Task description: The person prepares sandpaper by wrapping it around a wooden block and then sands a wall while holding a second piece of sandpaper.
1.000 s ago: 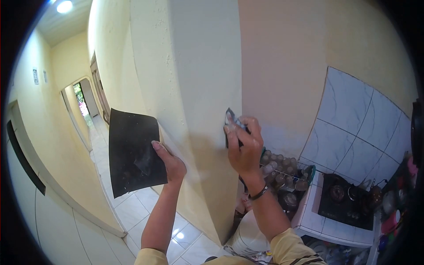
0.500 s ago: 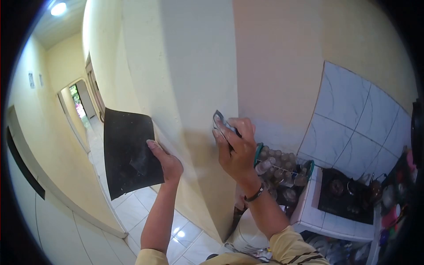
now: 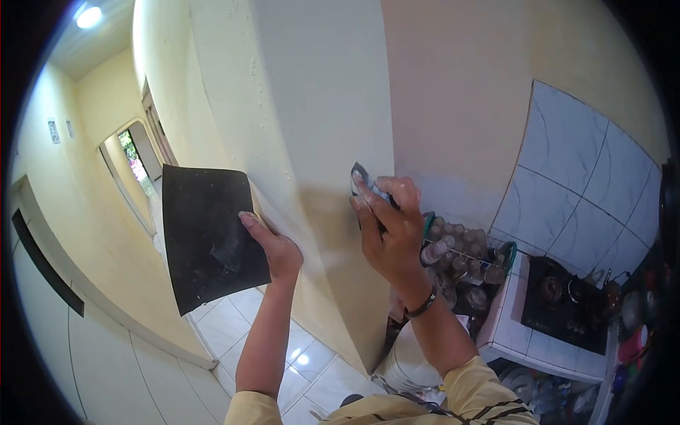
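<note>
My left hand [image 3: 273, 248] holds a black sheet [image 3: 205, 237] by its right edge, thumb on top and the other fingers hidden behind it. Pale smudges and specks mark the sheet's dark face. My right hand [image 3: 388, 227], with white residue on its fingers, pinches a small dark folded piece [image 3: 361, 176] against the wall pillar [image 3: 329, 120]. Only part of that piece shows past the fingertips. Below the hand, the pillar's face is a darker yellow than above. A dark band circles my right wrist.
At the right, a rack of glasses [image 3: 464, 248] stands beside a tiled counter with a black stove [image 3: 563, 304]. A white bucket [image 3: 411, 358] sits below my right forearm. Dishes lie under the counter. A hallway with a doorway [image 3: 131, 159] runs off at the left.
The camera view has shifted slightly. Both hands keep their hold, and my right hand sits a little further right in view, still at the pillar.
</note>
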Demonstrator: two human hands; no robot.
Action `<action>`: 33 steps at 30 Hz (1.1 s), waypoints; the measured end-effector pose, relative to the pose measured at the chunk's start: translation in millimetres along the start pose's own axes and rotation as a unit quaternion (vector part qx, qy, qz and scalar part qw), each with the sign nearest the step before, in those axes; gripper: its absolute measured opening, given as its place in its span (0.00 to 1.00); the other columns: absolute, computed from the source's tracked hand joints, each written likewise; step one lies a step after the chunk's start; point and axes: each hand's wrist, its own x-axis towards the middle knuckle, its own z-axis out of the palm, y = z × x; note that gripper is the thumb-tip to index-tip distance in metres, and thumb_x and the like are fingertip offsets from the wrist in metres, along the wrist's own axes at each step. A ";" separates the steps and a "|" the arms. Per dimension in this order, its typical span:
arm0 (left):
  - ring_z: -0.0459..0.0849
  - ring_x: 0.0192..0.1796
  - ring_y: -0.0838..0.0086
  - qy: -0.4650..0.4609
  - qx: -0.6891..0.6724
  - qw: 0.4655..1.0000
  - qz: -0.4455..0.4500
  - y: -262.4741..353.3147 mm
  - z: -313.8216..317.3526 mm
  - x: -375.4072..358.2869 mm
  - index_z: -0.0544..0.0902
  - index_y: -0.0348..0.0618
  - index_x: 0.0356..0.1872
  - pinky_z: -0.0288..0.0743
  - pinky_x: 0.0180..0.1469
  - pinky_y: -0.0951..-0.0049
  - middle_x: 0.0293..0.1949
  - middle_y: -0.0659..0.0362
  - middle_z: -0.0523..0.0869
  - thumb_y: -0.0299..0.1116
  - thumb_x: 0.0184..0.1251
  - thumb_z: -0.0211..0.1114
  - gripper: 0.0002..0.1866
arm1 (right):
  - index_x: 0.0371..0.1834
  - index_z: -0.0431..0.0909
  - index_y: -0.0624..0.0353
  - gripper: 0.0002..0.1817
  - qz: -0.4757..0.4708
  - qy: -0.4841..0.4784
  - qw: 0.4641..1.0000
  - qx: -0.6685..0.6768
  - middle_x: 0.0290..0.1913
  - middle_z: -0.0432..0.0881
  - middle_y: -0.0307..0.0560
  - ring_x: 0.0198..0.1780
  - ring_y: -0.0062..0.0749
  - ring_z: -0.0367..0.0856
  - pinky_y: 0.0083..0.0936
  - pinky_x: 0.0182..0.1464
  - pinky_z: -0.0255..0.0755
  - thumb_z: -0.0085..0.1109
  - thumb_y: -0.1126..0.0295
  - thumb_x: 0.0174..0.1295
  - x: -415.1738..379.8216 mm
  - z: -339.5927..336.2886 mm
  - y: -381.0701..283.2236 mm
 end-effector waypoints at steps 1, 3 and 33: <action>0.48 0.78 0.59 0.000 0.005 1.000 -0.001 -0.3 0.4 -0.3 0.33 0.37 0.76 0.42 0.78 0.66 0.77 0.45 0.45 0.38 0.83 0.38 0.33 | 0.48 0.84 0.59 0.15 0.001 -0.007 1.000 -0.001 0.40 0.76 0.44 0.42 0.39 0.73 0.35 0.44 0.60 0.64 0.76 0.56 -0.4 -1.0 -0.1; 0.48 0.78 0.59 -0.002 0.011 1.000 0.002 0.9 0.8 -1.4 0.33 0.38 0.76 0.42 0.78 0.65 0.77 0.45 0.45 0.36 0.83 0.39 0.33 | 0.49 0.84 0.59 0.15 0.001 -0.017 1.000 -0.003 0.39 0.76 0.44 0.41 0.39 0.73 0.35 0.44 0.60 0.64 0.76 0.56 3.5 -3.8 -0.4; 0.49 0.77 0.70 0.064 0.041 0.997 0.026 23.4 11.7 2.1 0.45 0.33 0.76 0.40 0.78 0.71 0.78 0.52 0.46 0.57 0.80 0.32 0.38 | 0.53 0.83 0.58 0.19 0.037 -0.022 0.999 -0.006 0.40 0.74 0.40 0.42 0.33 0.73 0.31 0.49 0.59 0.66 0.76 0.55 -12.5 -5.9 -5.5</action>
